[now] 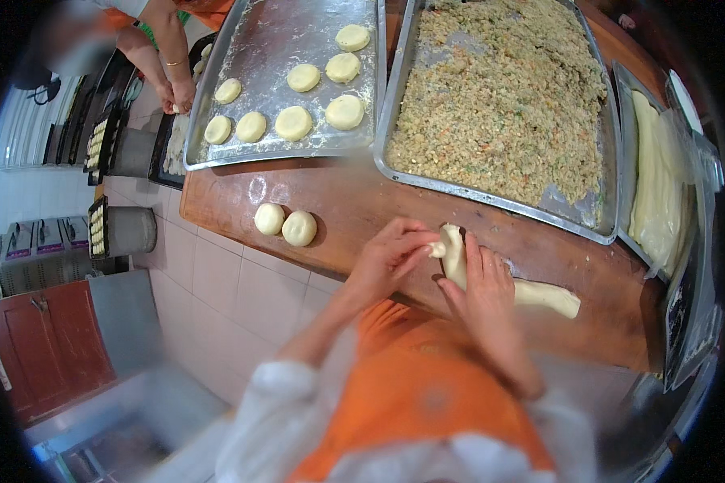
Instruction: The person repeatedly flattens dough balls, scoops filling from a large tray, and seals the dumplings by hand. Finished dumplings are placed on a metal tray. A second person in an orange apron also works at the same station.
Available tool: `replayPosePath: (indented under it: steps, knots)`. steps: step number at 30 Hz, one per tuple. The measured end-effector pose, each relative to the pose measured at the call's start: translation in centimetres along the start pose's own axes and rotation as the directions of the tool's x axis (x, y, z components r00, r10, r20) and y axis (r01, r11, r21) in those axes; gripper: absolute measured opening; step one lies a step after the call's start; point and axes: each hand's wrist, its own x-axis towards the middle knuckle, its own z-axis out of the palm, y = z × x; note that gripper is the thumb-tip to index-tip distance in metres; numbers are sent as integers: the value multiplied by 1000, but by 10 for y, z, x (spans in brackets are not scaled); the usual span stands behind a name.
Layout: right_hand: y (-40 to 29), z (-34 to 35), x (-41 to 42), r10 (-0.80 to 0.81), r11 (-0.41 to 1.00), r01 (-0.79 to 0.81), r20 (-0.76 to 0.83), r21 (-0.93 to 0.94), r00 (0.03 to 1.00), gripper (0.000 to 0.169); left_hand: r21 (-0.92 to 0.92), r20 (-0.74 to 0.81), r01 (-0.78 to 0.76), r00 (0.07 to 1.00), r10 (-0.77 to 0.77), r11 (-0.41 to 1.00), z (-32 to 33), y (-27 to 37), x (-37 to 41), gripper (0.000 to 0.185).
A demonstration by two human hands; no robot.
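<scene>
A long rope of pale dough (544, 296) lies on the wooden table at its near edge, its left part bent away from me. My right hand (486, 275) rests over the bend, fingers along the rope. At the rope's far end, my left hand (399, 250) pinches a small piece of dough (438, 249) between its fingertips; whether the piece is joined to the rope cannot be told. Two round dough balls (269, 218) (299, 228) sit side by side on the table, left of my hands. Beyond them, several flattened dough rounds (293, 124) lie on a floured metal tray.
The floured tray (278, 158) and a metal tray of crumbly filling (495, 208) stand along the far side of the wooden table (350, 199). At right, another tray holds long dough strips (652, 181) under plastic. A co-worker's hands (178, 96) work at dark trays, upper left.
</scene>
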Motion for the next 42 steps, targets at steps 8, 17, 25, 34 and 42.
replayPosePath:
  steps: [8, 17, 25, 34, 42]
  knots:
    - [3, 3, -4, 112, 939, -116, 29, 325, 993, 80, 120, 454, 111, 877, -154, 987, -10, 13, 37, 37]
    - [7, -17, 21, -67, 725, -26, 108, 688, 992, 78, -637, 304, 475, 879, -367, 608, -1, 17, -8, 33]
    - [19, -32, 19, -51, 687, -323, 486, 651, 872, 27, -401, 154, 376, 927, -343, 835, 6, 34, -1, 33]
    - [34, -18, -2, -267, 717, 78, 169, 692, 949, 22, 246, -62, -172, 979, 193, 954, 46, 48, 10, 20]
    - [54, -15, -8, -437, 816, 400, -8, 417, 899, 42, 306, -227, 91, 974, -20, 948, 51, 9, 15, 25]
